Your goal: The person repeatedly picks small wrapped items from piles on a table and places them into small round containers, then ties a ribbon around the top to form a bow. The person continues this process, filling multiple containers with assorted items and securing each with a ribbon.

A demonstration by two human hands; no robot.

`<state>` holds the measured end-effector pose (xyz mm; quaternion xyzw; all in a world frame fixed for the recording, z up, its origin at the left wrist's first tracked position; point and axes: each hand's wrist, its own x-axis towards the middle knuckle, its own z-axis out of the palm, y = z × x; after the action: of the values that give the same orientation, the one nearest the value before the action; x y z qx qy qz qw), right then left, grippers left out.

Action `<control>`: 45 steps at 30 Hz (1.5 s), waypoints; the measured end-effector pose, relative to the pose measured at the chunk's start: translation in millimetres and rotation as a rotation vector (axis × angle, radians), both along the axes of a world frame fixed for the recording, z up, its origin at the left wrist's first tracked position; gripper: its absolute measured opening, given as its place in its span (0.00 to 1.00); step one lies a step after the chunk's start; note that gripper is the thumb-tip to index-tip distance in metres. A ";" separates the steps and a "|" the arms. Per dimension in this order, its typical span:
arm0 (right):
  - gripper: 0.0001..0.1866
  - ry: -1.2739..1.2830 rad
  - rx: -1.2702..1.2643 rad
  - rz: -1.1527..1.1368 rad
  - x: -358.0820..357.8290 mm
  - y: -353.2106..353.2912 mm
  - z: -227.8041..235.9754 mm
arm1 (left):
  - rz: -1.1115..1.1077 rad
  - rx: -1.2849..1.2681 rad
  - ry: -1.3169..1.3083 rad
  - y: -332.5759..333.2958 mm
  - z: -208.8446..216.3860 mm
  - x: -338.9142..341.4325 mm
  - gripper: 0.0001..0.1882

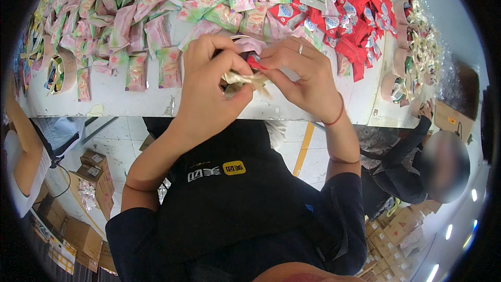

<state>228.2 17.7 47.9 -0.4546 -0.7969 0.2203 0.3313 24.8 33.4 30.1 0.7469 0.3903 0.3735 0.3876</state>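
My left hand (pixel 209 81) and my right hand (pixel 302 75) meet over the near edge of a white table (pixel 115 99). Between them they hold a small gift pouch (pixel 245 81) with a cream ribbon bow and pink and red sachets tucked in it. My left fingers pinch the ribbon side. My right fingers, with a ring on one, press a red sachet at the pouch's top. A red cord circles my right wrist.
Pink and green sachets (pixel 130 15) cover the table's left and middle; red sachets (pixel 355 15) pile at the right. Round boxes with ribbons (pixel 412 36) stand at the far right. Another person (pixel 417 167) sits to the right, one arm (pixel 23 146) shows left. Cardboard boxes (pixel 94 172) lie below.
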 end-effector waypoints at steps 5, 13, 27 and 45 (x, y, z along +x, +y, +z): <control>0.10 -0.174 0.025 -0.004 -3.3 -2.7 16.8 | -0.028 0.029 -0.105 -4.0 -12.8 1.0 0.11; 0.14 0.187 -0.254 -0.078 8.5 -20.4 -17.2 | 0.098 0.505 -0.130 3.3 -33.2 16.7 0.14; 0.11 0.572 -0.274 -0.175 -19.5 -20.1 -36.5 | -0.309 0.280 0.128 24.6 -9.3 -0.4 0.17; 0.47 0.202 0.078 -0.277 -44.7 -49.0 -43.6 | -0.157 -0.205 -0.155 5.1 -22.9 1.2 0.16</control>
<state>183.5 -31.3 4.3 -0.5225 -0.6972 0.1861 0.4542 26.0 38.5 7.3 0.7004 0.3359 0.3568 0.5189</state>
